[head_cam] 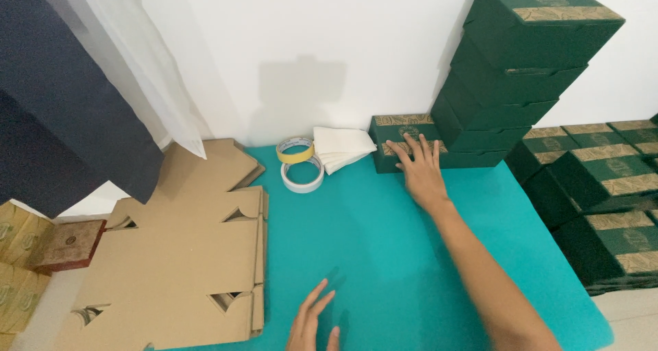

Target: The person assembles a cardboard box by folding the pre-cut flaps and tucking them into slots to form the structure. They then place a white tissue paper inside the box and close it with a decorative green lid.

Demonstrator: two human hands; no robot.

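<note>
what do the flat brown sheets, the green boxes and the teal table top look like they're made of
Flat brown sheets: corrugated cardboard by the look, matte, with die-cut slots and layered edges. Green boxes: likely printed paperboard, smooth dull finish with gold patterned bands. Teal table top: looks like a soft, matte mat or felt, though the weave cannot be made out.

Flat brown cardboard blanks [185, 255] overhang the teal mat's [384, 255] left edge; two tape rolls [299, 164] (one yellow) sit near its back edge beside folded white paper [340, 147].
</note>
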